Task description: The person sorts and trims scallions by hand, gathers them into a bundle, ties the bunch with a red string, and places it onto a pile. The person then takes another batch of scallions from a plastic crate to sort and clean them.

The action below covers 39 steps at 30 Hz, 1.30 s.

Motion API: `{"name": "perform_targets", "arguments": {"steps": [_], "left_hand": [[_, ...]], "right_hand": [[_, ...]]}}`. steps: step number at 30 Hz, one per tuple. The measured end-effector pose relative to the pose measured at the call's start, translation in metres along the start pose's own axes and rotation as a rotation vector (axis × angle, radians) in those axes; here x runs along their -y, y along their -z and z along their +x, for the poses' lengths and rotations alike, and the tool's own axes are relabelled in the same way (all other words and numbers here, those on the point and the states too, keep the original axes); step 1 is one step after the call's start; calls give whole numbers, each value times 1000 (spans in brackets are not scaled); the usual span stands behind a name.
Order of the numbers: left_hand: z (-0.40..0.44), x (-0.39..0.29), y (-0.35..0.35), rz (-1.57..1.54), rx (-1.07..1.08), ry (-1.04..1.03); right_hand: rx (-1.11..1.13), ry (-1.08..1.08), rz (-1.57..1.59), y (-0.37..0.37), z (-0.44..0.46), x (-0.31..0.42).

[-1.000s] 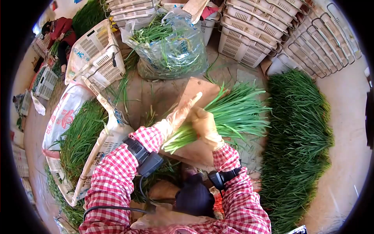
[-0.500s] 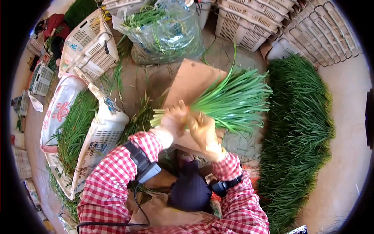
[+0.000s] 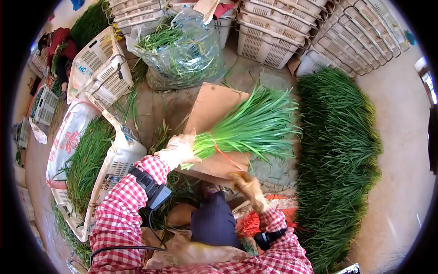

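Note:
My left hand [image 3: 179, 150], in a pale glove, is wrapped round the stem end of a bunch of long green chives [image 3: 258, 121]. The bunch lies over a brown board [image 3: 200, 112], its leafy tips fanning to the right. A thin red tie [image 3: 226, 156] passes across the stems just right of my left hand and stretches down to my right hand. My gloved right hand [image 3: 247, 186] is closed on the tie's loose end, below the board's lower right corner and apart from the chives.
A long row of chives [image 3: 337, 169] lies to the right. At left stands a white crate [image 3: 123, 157] of loose greens. A clear plastic bag [image 3: 187, 61] of greens and stacked crates [image 3: 269, 41] are behind. Red ties [image 3: 250, 223] lie near my right forearm. Another person [image 3: 64, 45] sits far left.
My hands were together at the bunch's stems. My right hand has moved down and right, drawing the red tie out in a line, while my left hand has shifted slightly left.

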<state>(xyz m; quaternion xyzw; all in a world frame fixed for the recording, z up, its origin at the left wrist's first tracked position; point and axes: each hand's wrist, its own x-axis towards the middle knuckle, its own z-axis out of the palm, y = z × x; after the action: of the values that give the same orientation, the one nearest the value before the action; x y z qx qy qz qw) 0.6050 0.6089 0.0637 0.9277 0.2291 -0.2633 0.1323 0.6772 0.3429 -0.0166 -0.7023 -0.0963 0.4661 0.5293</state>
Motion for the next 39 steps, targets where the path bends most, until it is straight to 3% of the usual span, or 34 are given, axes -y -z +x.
{"name": "perform_targets", "arguments": {"steps": [1, 3, 5, 6, 7, 8, 11, 12, 15, 17, 19, 20, 21, 22, 24, 25, 27, 29, 30, 31, 32, 34, 35, 37, 39], "left_hand": [[0, -3, -3, 24, -55, -24], [-9, -10, -6, 98, -261, -99], [-37, -38, 11, 216, -356, -77], [-44, -46, 0, 335, -556, -81], [-48, -53, -7, 450, -754, -78], [-62, -59, 13, 430, -765, -72], [-126, -60, 92, 127, -363, -123], [-150, -33, 114, -430, -312, -458], [-188, 54, 124, -1201, -242, -457], [-186, 88, 96, -1325, -193, -457], [-191, 70, 65, -1424, -111, -518], [-185, 58, 45, -1565, -135, -662], [-172, 51, 25, -1700, -159, -808], [-165, 42, 18, -1997, 148, -1139], [-141, 59, -9, -2142, 714, -1526], [-162, 52, -7, -2406, 442, -1361], [-203, 38, -2, -2689, -264, -861], [-210, 60, -21, -2533, -431, -564], [-213, 70, -26, -2467, -476, -502], [-214, 71, -31, -2406, -549, -426], [-225, 64, -33, -2330, -644, -426], [-232, 58, -42, -2220, -774, -395], [-223, 60, -54, -2256, -749, -409], [-228, 53, -64, -2106, -919, -371], [-226, 52, -80, -2030, -932, -323]], "right_hand": [[171, 3, 130, -13, 1, 15], [244, -28, 299, -42, 24, 29], [203, -73, 767, -63, 34, 76], [166, -20, 1061, -74, 47, 94], [45, 154, 1058, -88, 70, 93], [62, 164, 1022, -88, 64, 110], [156, 119, 917, -82, 28, 163], [217, 178, 896, -82, 12, 177], [499, 302, 778, -77, -38, 210], [650, 298, 810, -87, -60, 223], [1089, 211, 847, -108, -78, 234], [1203, 82, 919, -119, -83, 227], [1256, 88, 960, -129, -97, 221], [1287, 89, 983, -141, -101, 208], [1289, 52, 830, -155, -96, 171], [1293, 34, 754, -161, -94, 154], [1075, -18, 429, -164, -92, 123], [1018, 70, 152, -158, -107, 131], [1186, 157, 229, -162, -119, 145], [920, 145, 223, -152, -103, 134], [771, 500, -379, -157, -82, 137], [563, 571, -489, -183, -72, 155], [547, 316, -1, -203, -77, 156], [495, 328, 304, -221, -82, 157], [460, 389, 321, -226, -64, 140]]}}
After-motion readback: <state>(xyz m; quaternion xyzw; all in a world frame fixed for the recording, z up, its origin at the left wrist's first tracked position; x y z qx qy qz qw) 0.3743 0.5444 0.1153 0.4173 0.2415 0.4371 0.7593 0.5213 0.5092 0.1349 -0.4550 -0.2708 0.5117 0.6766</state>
